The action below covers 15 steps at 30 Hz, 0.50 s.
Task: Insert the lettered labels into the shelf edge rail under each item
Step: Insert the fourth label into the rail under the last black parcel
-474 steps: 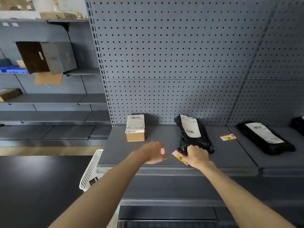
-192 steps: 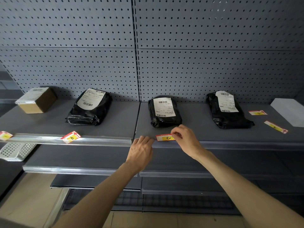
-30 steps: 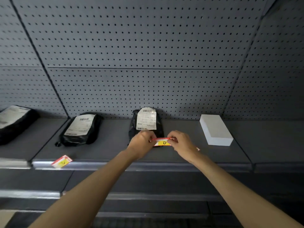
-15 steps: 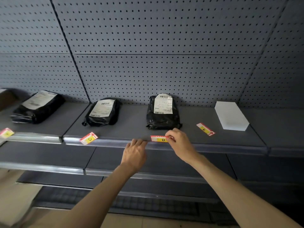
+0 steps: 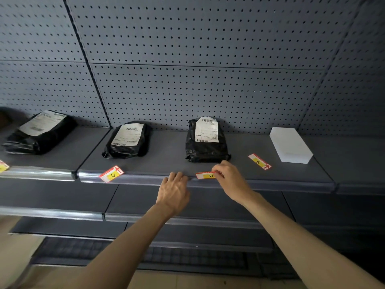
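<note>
My right hand (image 5: 230, 180) pinches the right end of the red-and-yellow label D (image 5: 206, 175) and holds it at the shelf edge rail (image 5: 141, 180), just below a black parcel (image 5: 205, 140). My left hand (image 5: 174, 189) has its fingertips pressed on the rail just left of that label. Label C (image 5: 111, 174) sits tilted in the rail under another black parcel (image 5: 127, 140). Label E (image 5: 259, 161) lies loose on the shelf beside a white box (image 5: 290, 144).
A third black parcel (image 5: 39, 132) lies on the left shelf section, with part of a label (image 5: 3, 166) at its rail. Grey pegboard (image 5: 198, 69) backs the shelf. A lower shelf (image 5: 62, 213) juts out below my arms.
Both hands have dropped from above the shelf to its front edge, bringing label D down to the rail. My left hand let go of the label and now rests on the rail.
</note>
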Tool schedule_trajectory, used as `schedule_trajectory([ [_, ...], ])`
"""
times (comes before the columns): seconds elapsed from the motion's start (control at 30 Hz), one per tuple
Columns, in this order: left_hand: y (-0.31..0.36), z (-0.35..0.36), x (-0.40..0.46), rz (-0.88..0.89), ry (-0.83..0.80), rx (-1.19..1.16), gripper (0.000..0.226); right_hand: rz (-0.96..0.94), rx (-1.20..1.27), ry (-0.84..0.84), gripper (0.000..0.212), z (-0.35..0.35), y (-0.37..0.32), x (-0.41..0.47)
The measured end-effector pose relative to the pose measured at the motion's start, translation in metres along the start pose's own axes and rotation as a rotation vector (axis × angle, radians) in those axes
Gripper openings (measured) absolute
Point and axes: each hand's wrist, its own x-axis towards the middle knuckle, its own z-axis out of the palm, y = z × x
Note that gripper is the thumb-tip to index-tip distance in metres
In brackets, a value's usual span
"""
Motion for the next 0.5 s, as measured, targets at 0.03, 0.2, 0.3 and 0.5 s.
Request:
schedule_trajectory([
  [0.03, -0.001, 0.000, -0.001, 0.004, 0.000, -0.007, 0.039, -0.002, -0.014, -0.014, 0.017, 0.001, -0.002, 0.002],
  [0.2, -0.004, 0.002, -0.003, 0.017, -0.014, -0.023, 0.037, -0.027, -0.144, -0.107, 0.022, 0.011, -0.010, 0.011],
  [0.3, -0.006, 0.001, 0.000, 0.024, -0.016, -0.034, 0.036, -0.048, -0.228, -0.137, 0.014, 0.017, -0.013, 0.014],
  [0.5, -0.009, -0.002, 0.007, 0.048, -0.035, -0.047, 0.035, -0.012, -0.235, -0.175, 0.019, 0.013, -0.011, 0.017],
])
